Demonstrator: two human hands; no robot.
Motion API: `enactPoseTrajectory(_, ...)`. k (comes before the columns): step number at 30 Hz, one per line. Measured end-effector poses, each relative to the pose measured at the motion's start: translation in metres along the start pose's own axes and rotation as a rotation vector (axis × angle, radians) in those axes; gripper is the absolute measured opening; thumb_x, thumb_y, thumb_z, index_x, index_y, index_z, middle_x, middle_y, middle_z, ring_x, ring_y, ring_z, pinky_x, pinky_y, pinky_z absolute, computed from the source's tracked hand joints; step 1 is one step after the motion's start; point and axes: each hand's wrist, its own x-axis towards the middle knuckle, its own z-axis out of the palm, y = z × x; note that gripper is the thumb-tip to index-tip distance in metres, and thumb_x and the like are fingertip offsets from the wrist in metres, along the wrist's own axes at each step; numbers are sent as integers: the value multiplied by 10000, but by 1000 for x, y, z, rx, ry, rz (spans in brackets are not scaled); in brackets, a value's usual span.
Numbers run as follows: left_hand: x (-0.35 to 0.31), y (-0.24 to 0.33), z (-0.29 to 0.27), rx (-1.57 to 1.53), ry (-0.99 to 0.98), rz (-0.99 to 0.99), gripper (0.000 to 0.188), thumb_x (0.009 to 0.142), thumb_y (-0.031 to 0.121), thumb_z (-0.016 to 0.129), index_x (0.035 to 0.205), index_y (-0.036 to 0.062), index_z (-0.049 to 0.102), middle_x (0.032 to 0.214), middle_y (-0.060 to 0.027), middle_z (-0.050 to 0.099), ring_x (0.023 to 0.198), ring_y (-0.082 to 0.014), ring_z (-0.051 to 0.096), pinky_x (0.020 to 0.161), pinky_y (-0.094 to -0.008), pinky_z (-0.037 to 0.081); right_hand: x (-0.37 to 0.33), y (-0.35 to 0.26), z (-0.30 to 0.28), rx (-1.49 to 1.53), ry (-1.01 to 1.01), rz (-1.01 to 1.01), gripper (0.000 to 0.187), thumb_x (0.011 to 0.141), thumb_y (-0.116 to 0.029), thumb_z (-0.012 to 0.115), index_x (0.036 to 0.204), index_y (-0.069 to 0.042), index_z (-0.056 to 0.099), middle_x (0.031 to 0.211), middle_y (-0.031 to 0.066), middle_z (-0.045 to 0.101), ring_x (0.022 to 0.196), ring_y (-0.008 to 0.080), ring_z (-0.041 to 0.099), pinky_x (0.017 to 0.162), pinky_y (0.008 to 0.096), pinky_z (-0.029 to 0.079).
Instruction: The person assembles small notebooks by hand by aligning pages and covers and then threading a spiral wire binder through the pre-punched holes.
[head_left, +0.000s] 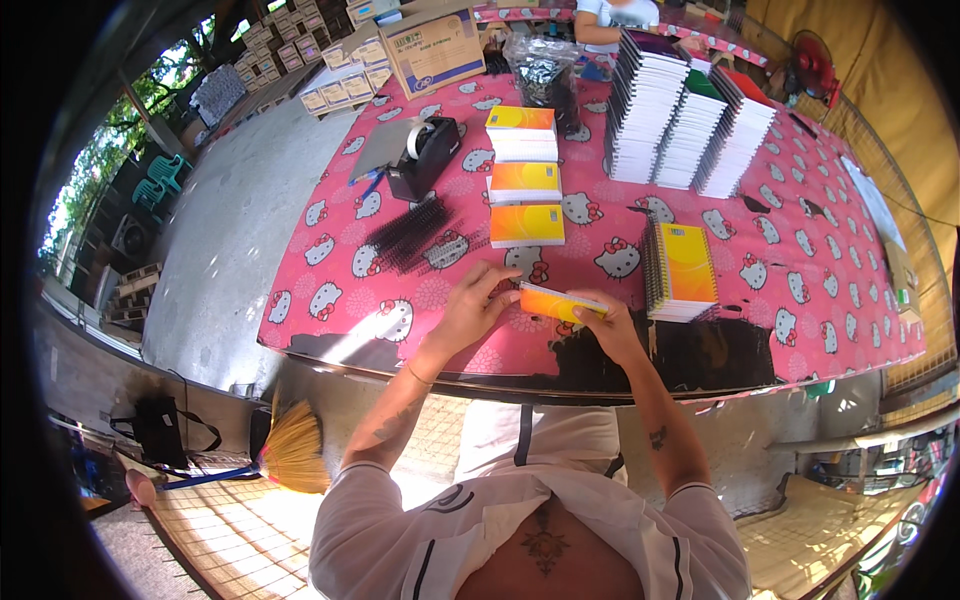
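The right hand (614, 325) has fingers (590, 316) clamped on 1 notebook (552, 304); the left hand (476, 305) meets its left end, grip unclear.

Looks like a thin, oblong notepad (550, 304), orange and yellow on the visible face, pale along the far edge. Lies crosswise at the near side of the tabletop (465, 358), right end gripped by the right fingers (589, 315), left end at the left fingers (507, 299), slanting slightly.
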Motion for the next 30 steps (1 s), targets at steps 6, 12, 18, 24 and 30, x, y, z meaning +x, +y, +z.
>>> enactPoseTrajectory(6, 14, 5, -11, 2, -268, 5, 247, 949, 136, 671, 1174, 34, 659, 922, -130, 671, 785, -260, 658, 663, -343, 517, -9, 2, -6, -44, 9, -54, 256, 989, -102, 622, 1215, 14, 656, 1111, 60, 695, 1003, 94, 622, 889, 248, 493)
enactPoseTrajectory(12, 11, 14, -7, -73, -178, 29, 182, 966, 145, 658, 1091, 16, 687, 861, -91, 661, 730, -147, 623, 650, -300, 519, -19, -3, -1, 6, 34, -49, 234, 988, -52, 595, 1205, 4, 663, 1100, 72, 698, 992, 103, 625, 881, 249, 489)
enactPoseTrajectory(18, 7, 10, -4, -297, -380, -392, 186, 975, 140, 630, 1123, 42, 684, 873, -110, 671, 783, -233, 651, 702, -336, 522, -28, -5, -3, -48, 41, -57, 232, 989, -57, 595, 1200, 8, 665, 1127, 78, 707, 1014, 110, 628, 903, 253, 488)
enactPoseTrajectory(24, 18, 29, -9, -28, -310, 52, 252, 953, 159, 665, 1181, 53, 651, 892, -129, 667, 783, -282, 677, 715, -363, 536, -29, -5, -5, -60, 36, -31, 243, 984, -63, 605, 1209, 7, 666, 1104, 66, 715, 986, 87, 624, 873, 240, 488)
enactPoseTrajectory(30, 16, 30, -4, -45, -323, -10, 199, 941, 196, 668, 1072, 48, 652, 912, -125, 646, 815, -314, 685, 714, -413, 534, -29, 1, -2, -10, 45, -8, 250, 979, -60, 610, 1213, 4, 667, 1097, 57, 710, 978, 82, 613, 867, 239, 487)
